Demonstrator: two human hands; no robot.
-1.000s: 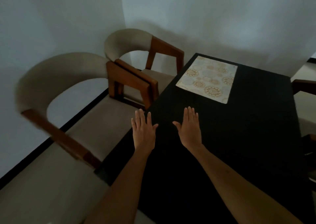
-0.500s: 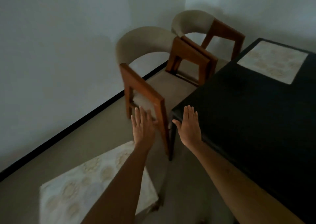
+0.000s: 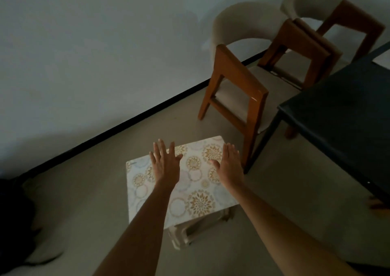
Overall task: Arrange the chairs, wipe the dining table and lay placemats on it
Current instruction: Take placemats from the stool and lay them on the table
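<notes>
View swung left off surface (image 3: pixel 341 115) within last second; now faces floor beside it. Mat on surface out of frame.
Two chairs (image 3: pixel 238 86) stand at surface's side, by wall.
Stool (image 3: pixel 196 229) carries patterned placemats (image 3: pixel 196 191); count unclear.
Left hand (image 3: pixel 164 166), right hand (image 3: pixel 229 166) spread flat above placemats, holding nothing; contact unclear. Judgement: fetching next mat.
Containers: none seen.

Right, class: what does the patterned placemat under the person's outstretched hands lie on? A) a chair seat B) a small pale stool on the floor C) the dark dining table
B: the patterned placemat lies on a small pale stool on the floor, apart from the dark dining table.
</notes>
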